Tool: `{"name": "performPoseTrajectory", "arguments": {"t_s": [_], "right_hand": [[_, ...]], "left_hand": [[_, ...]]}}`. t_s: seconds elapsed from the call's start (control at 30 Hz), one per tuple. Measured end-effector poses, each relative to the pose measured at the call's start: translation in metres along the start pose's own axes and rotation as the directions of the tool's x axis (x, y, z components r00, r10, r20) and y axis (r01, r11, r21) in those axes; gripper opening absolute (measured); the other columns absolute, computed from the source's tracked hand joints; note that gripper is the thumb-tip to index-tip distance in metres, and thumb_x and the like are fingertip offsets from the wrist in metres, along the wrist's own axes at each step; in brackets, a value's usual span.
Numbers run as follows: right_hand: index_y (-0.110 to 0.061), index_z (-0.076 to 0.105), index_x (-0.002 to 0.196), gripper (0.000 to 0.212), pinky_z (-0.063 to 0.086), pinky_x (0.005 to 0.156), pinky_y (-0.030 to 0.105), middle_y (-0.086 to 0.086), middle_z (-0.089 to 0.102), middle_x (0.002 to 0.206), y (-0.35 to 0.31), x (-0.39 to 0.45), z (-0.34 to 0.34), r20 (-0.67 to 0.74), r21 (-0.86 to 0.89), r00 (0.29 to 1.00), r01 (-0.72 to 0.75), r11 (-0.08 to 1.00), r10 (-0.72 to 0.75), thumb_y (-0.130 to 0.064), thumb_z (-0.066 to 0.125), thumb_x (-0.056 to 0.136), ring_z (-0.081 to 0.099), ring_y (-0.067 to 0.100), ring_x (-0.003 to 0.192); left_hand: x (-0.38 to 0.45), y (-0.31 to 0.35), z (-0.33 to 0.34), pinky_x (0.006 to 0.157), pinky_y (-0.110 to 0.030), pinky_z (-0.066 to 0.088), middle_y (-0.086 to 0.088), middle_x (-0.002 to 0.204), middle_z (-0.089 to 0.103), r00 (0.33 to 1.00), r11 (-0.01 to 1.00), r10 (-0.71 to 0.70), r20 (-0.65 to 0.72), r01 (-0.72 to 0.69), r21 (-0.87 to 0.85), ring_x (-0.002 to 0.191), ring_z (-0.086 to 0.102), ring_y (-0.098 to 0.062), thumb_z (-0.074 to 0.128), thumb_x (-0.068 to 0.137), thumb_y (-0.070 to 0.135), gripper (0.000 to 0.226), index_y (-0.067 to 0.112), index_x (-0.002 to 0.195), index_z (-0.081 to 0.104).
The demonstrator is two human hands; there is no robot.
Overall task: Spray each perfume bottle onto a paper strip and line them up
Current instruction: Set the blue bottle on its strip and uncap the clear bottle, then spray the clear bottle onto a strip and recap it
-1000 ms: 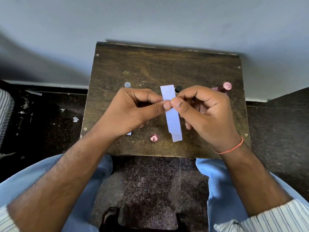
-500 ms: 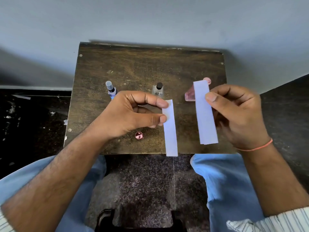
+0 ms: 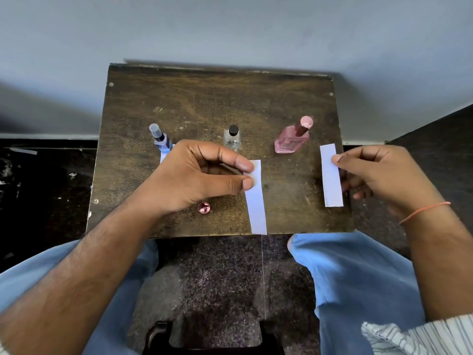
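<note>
Two strips in hand | my left hand point(image 3: 199, 175) pinches one paper strip point(image 3: 254, 198) over the table point(image 3: 204, 98), right hand point(image 3: 378, 172) pinches another strip point(image 3: 331, 175) near the pink bottle point(image 3: 291, 139) | I'd lay each flat before its own bottle, ends level; blue bottle point(image 3: 160, 139) and clear bottle point(image 3: 232, 139) stand behind.

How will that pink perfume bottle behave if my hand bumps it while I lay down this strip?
The pink perfume bottle looks like glass, so probably heavy for its size and breakable. Its tall neck and cap suggest it may tip rather than slide. It stands near the wooden table's right edge, close to the right hand, so a knock might send it off.
</note>
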State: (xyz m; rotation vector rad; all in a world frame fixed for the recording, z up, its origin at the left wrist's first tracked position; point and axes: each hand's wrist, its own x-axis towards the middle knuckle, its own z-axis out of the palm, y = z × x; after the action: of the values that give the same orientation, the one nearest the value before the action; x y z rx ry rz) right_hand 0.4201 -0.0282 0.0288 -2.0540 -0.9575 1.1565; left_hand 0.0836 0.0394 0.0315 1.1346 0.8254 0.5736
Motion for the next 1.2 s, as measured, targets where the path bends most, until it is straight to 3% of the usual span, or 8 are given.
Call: {"name": "performPoseTrajectory", "arguments": {"t_s": [0.27, 0.6, 0.7, 0.8, 0.93, 1.03, 1.17, 1.2], "right_hand": [[-0.02, 0.083, 0.086, 0.012, 0.054, 0.042, 0.021, -0.002, 0.082, 0.077, 0.006, 0.006, 0.0, -0.082, -0.124, 0.996, -0.046, 0.991, 0.036, -0.025, 0.083, 0.097, 0.069, 0.008, 0.051], [-0.019, 0.081, 0.086, 0.013, 0.057, 0.047, 0.024, 0.0, 0.081, 0.076, 0.004, 0.007, 0.001, -0.128, -0.189, 0.989, -0.098, 0.977, 0.075, -0.027, 0.085, 0.095, 0.073, 0.015, 0.056], [-0.019, 0.081, 0.088, 0.014, 0.059, 0.047, 0.024, -0.002, 0.08, 0.073, 0.002, 0.006, 0.001, -0.135, -0.21, 0.987, -0.111, 0.971, 0.083, -0.031, 0.087, 0.093, 0.074, 0.014, 0.053], [-0.023, 0.077, 0.086, 0.026, 0.062, 0.059, 0.033, -0.005, 0.077, 0.064, -0.003, 0.002, 0.004, -0.229, -0.334, 0.973, -0.083, 0.939, 0.005, -0.048, 0.085, 0.09, 0.077, 0.019, 0.055], [-0.02, 0.066, 0.076, 0.041, 0.061, 0.065, 0.046, 0.005, 0.068, 0.06, -0.021, -0.009, 0.021, -0.353, -0.329, 0.869, 0.232, 0.915, -0.347, -0.056, 0.076, 0.093, 0.068, 0.034, 0.058], [-0.023, 0.063, 0.081, 0.034, 0.049, 0.052, 0.056, 0.013, 0.062, 0.062, -0.034, -0.023, 0.052, -0.326, -0.184, 0.752, 0.543, 0.819, -0.572, -0.047, 0.077, 0.101, 0.059, 0.047, 0.053], [-0.033, 0.07, 0.106, 0.004, 0.051, 0.045, 0.051, 0.008, 0.071, 0.082, -0.042, -0.036, 0.091, -0.214, -0.092, 0.654, 0.726, 0.682, -0.726, -0.032, 0.074, 0.106, 0.066, 0.038, 0.056], [-0.036, 0.07, 0.112, 0.008, 0.052, 0.045, 0.05, 0.007, 0.074, 0.09, -0.044, -0.036, 0.099, -0.205, -0.079, 0.65, 0.735, 0.674, -0.732, -0.03, 0.072, 0.107, 0.068, 0.036, 0.059]], "left_hand": [[-0.003, 0.003, -0.006, 0.081, -0.019, 0.064, -0.002, 0.093, 0.086, 0.998, 1.0, 0.014, 0.066, -0.015, 0.01, 0.086, 0.083, -0.011, 0.091, 0.069, 0.012, 0.028, 0.025, 0.093, 0.088], [-0.004, 0.001, -0.012, 0.077, -0.016, 0.062, 0.004, 0.09, 0.082, 0.997, 0.999, 0.03, 0.067, -0.032, 0.024, 0.079, 0.079, -0.006, 0.089, 0.073, 0.008, 0.027, 0.025, 0.093, 0.085], [-0.005, -0.001, -0.014, 0.082, -0.021, 0.065, 0.002, 0.097, 0.083, 0.999, 0.999, 0.031, 0.027, -0.032, 0.043, 0.084, 0.079, -0.012, 0.089, 0.073, 0.01, 0.027, 0.023, 0.096, 0.084], [-0.006, -0.001, -0.016, 0.091, -0.034, 0.067, -0.003, 0.11, 0.085, 1.0, 0.998, 0.02, 0.008, -0.02, 0.055, 0.092, 0.08, -0.025, 0.091, 0.073, 0.012, 0.031, 0.025, 0.1, 0.085], [-0.008, 0.0, -0.018, 0.082, -0.028, 0.066, 0.003, 0.109, 0.084, 0.999, 0.998, 0.027, 0.04, -0.029, 0.056, 0.086, 0.081, -0.014, 0.093, 0.076, 0.009, 0.035, 0.026, 0.104, 0.085], [-0.01, 0.001, -0.02, 0.076, -0.028, 0.066, 0.007, 0.105, 0.083, 0.998, 0.998, 0.031, 0.054, -0.034, 0.06, 0.084, 0.078, -0.013, 0.093, 0.078, 0.005, 0.038, 0.028, 0.106, 0.085], [-0.013, 0.001, -0.022, 0.081, -0.03, 0.065, 0.001, 0.107, 0.082, 0.996, 0.998, 0.051, 0.068, -0.052, 0.017, 0.087, 0.077, -0.016, 0.093, 0.076, 0.006, 0.035, 0.029, 0.1, 0.084], [-0.014, 0.001, -0.023, 0.082, -0.028, 0.065, 0.001, 0.107, 0.081, 0.995, 0.998, 0.063, 0.077, -0.063, -0.007, 0.087, 0.078, -0.015, 0.093, 0.074, 0.008, 0.03, 0.029, 0.094, 0.083]]}}
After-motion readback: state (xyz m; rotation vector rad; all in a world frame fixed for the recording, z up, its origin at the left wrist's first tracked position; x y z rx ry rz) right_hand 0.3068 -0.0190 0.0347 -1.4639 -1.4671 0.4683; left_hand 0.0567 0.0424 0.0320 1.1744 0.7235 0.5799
